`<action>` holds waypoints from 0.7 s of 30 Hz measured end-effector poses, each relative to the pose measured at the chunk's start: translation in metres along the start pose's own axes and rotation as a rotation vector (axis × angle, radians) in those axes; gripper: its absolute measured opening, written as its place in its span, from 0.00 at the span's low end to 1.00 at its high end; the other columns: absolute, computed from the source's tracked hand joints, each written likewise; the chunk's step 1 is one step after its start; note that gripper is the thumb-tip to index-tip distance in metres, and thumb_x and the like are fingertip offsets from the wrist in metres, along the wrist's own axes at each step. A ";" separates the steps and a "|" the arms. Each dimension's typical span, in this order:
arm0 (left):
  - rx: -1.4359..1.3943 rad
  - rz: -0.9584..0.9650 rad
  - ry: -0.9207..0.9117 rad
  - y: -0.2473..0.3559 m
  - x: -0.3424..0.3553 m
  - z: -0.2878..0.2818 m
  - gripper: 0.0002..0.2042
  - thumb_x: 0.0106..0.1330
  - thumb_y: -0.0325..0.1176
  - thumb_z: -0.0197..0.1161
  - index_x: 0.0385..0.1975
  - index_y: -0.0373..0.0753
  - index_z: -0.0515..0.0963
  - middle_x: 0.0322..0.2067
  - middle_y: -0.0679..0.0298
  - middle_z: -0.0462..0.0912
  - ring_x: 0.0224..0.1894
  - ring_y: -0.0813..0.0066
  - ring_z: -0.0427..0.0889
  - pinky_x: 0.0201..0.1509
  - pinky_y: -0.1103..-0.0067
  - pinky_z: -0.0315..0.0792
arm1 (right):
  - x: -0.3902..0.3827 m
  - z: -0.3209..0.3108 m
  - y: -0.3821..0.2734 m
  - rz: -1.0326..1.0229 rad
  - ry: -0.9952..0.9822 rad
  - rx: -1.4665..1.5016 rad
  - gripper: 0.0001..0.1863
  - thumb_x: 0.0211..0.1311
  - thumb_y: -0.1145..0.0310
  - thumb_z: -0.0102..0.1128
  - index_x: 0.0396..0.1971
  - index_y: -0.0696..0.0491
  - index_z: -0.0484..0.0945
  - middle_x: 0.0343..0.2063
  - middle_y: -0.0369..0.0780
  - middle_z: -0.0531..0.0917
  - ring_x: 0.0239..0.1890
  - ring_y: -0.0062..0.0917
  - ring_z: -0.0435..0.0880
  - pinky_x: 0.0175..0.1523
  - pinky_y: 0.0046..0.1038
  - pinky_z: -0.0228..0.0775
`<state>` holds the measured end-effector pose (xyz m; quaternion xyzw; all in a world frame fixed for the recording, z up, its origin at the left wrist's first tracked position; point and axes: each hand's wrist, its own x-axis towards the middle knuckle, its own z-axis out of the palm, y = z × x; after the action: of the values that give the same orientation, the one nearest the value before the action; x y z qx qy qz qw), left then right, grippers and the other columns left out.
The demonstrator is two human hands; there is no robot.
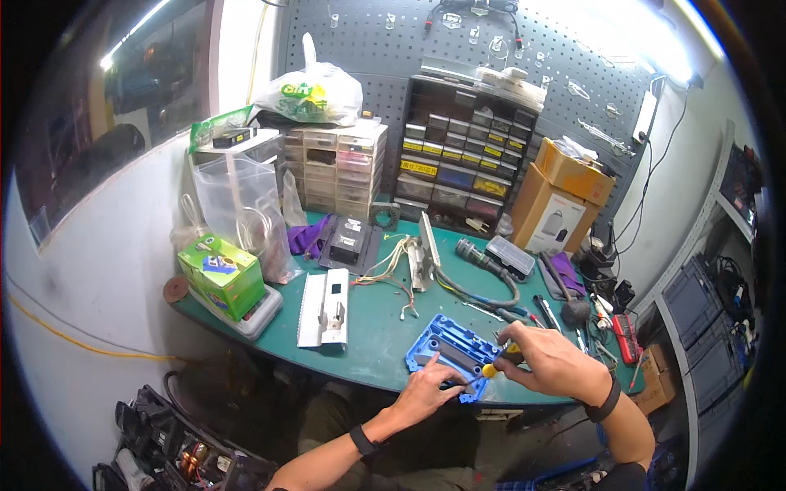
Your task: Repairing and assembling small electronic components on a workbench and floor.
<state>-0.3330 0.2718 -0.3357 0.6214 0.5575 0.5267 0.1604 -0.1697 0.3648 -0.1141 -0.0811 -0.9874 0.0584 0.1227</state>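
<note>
At the table's front edge lies a blue moulded plastic case (446,335) with hollows and a dark strip inside. My right hand (553,360) is closed around a screwdriver (490,371) with a yellow and black handle, its thin shaft pointing down to the left over the case. My left hand (424,391) is at the case's near left side, its fingers bent and pinched together close to the screwdriver's tip. What those fingers hold, if anything, is too small to make out.
Left of the case stands a white metal bracket (325,309); behind are loose wires (393,262) and a thick cable (487,285). A green box (221,274) sits at the table's left end. Drawer cabinets (458,155) line the back; a red multimeter (626,338) lies right.
</note>
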 end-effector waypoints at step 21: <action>0.028 0.001 0.006 0.004 0.001 -0.001 0.08 0.61 0.30 0.69 0.39 0.41 0.85 0.38 0.65 0.88 0.44 0.65 0.86 0.76 0.53 0.53 | -0.006 -0.007 0.001 0.069 -0.140 -0.137 0.16 0.62 0.67 0.65 0.44 0.58 0.71 0.30 0.45 0.80 0.32 0.41 0.83 0.37 0.37 0.75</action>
<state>-0.3322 0.2704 -0.3319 0.6223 0.5650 0.5206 0.1500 -0.1616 0.3655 -0.1089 -0.1189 -0.9919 0.0005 0.0453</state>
